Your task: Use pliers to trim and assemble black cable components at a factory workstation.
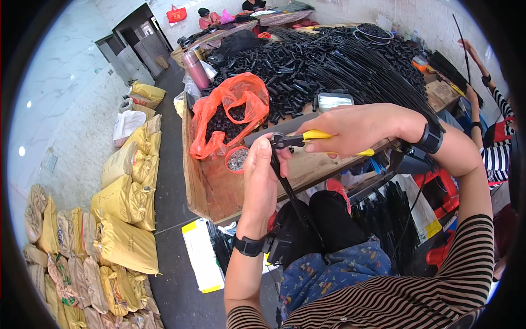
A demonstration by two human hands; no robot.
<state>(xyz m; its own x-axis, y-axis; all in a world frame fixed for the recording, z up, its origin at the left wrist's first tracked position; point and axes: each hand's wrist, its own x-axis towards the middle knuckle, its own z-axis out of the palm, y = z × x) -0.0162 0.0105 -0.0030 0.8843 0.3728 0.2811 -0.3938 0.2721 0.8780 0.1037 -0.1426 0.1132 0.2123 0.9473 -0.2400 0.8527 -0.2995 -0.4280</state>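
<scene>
Black-and-tan striped sleeves, black wristbands on both wrists, blue patterned trousers

Orange plastic bag [233,112] of small black bits near counter [219,189] front edge. Little red cup [236,159] just beside it. Pink bottle [195,68] at far left corner. Yellow sacks [123,219] stacked on floor [170,181] by wall.

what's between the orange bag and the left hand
A small round red cup of tiny metal bits sits between the orange bag and left hand, seen in the head view.
</scene>
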